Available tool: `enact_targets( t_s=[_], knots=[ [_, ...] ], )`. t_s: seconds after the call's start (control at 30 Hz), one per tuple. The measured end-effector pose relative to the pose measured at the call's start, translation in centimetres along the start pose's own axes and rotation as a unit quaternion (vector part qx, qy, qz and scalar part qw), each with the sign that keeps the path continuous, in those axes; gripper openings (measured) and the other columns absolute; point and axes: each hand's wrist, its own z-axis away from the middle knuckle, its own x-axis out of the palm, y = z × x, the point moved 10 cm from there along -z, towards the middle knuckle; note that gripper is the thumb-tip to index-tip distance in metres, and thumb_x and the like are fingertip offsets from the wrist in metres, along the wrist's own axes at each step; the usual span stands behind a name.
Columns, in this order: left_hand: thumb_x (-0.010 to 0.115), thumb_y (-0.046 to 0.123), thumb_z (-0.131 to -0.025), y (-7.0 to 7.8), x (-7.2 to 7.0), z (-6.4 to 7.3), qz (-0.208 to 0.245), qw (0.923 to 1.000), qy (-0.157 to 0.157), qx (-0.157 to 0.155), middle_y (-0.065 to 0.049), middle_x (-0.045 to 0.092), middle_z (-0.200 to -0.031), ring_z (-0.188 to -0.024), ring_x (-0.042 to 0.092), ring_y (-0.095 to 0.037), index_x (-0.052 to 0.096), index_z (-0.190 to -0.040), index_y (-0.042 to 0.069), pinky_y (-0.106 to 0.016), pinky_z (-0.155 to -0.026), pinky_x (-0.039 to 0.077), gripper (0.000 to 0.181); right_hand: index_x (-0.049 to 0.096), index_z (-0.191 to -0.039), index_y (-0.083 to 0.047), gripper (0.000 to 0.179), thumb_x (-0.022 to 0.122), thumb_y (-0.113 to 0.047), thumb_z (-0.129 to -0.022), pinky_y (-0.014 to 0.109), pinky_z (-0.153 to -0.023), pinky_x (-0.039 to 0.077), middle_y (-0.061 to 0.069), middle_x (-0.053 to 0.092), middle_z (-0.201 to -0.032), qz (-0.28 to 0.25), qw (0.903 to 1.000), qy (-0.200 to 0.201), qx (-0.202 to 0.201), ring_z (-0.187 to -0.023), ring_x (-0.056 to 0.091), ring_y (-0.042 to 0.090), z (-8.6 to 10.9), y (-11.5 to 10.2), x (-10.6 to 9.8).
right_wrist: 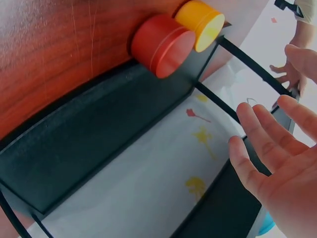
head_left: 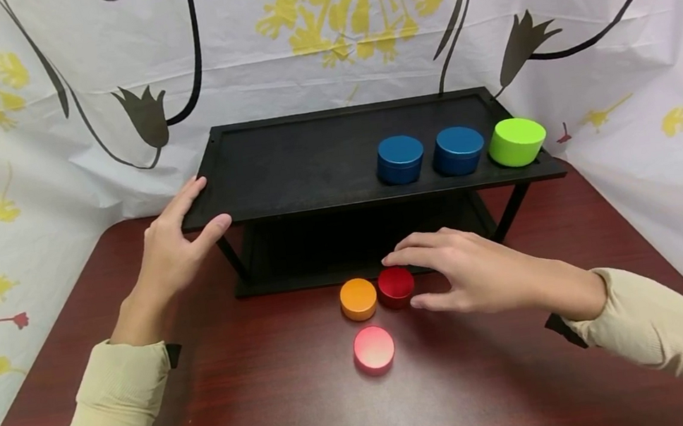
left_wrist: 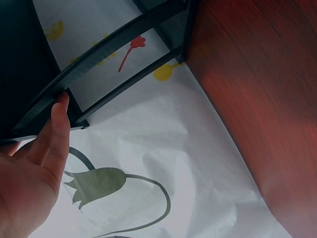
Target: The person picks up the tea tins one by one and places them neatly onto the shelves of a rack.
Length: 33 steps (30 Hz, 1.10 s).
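My left hand (head_left: 169, 245) rests at the left front corner of a two-tier black shelf (head_left: 297, 165), fingers straight along its side edge; the left wrist view shows the fingertips against the dark frame (left_wrist: 62, 82). My right hand (head_left: 469, 265) is held low over the table with thumb and fingers spread around the right side of a dark red round tin (head_left: 396, 287). In the right wrist view a gap shows between the fingers and that tin (right_wrist: 163, 47). Left of it stands an orange tin (head_left: 358, 299). A pinkish-red tin (head_left: 374, 350) sits nearer the front.
Two blue tins (head_left: 400, 160) and a lime green tin (head_left: 517, 142) stand in a row at the right of the top tier. The lower tier (head_left: 357, 239) lies in shadow behind the loose tins. A patterned white cloth (head_left: 323, 66) hangs around the dark red wooden table (head_left: 263, 407).
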Motion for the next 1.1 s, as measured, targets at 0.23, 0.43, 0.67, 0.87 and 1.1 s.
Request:
enact_targets(
  t_s=[0.23,0.43,0.67,0.87,1.1],
  knots=[
    [0.068,0.045,-0.091,0.0,-0.1,0.0,-0.001,1.0000,0.000,0.000,0.003,0.043,-0.154,-0.142,0.039,-0.025,0.049,-0.149,0.025,-0.054,-0.112,0.030,0.064,0.062,-0.134,-0.016,0.053,0.078,-0.033,-0.087,0.040,-0.090,0.051,-0.001,0.060,-0.130,-0.014,0.9997,-0.018,-0.008,-0.108,0.058,0.015,-0.1,-0.5,1.7],
    [0.068,0.045,-0.091,-0.1,0.1,0.0,-0.001,1.0000,-0.002,0.002,0.002,0.043,-0.155,-0.142,0.038,-0.025,0.049,-0.149,0.024,-0.054,-0.112,0.030,0.065,0.060,-0.136,-0.015,0.051,0.075,-0.032,-0.090,0.042,-0.089,0.049,0.000,0.059,-0.130,-0.028,0.9987,-0.039,-0.018,-0.108,0.058,0.014,0.0,-0.7,3.4],
    [0.068,0.045,-0.091,-0.1,0.0,0.0,0.000,1.0000,0.000,0.001,0.003,0.043,-0.154,-0.142,0.039,-0.024,0.049,-0.149,0.024,-0.053,-0.112,0.030,0.065,0.060,-0.136,-0.015,0.053,0.075,-0.034,-0.089,0.039,-0.089,0.049,-0.002,0.060,-0.131,-0.031,0.9982,-0.044,-0.026,-0.106,0.057,0.011,-0.1,-1.4,4.6],
    [0.068,0.045,-0.091,-0.1,0.0,0.0,0.000,1.0000,0.000,-0.001,0.003,0.043,-0.154,-0.142,0.039,-0.024,0.049,-0.149,0.025,-0.053,-0.112,0.030,0.065,0.060,-0.137,-0.017,0.054,0.075,-0.036,-0.089,0.038,-0.093,0.048,-0.003,0.059,-0.133,-0.049,0.9965,-0.065,-0.018,-0.109,0.055,0.011,-0.2,-1.7,5.9],
    [0.068,0.045,-0.091,-0.1,0.0,0.0,0.001,1.0000,0.000,0.000,0.003,0.042,-0.154,-0.142,0.038,-0.023,0.049,-0.149,0.024,-0.053,-0.113,0.030,0.064,0.059,-0.138,-0.016,0.054,0.075,-0.034,-0.089,0.045,-0.101,0.046,0.000,0.058,-0.137,-0.054,0.9953,-0.074,-0.032,-0.121,0.055,0.017,-0.4,-2.3,7.1]
  ],
)
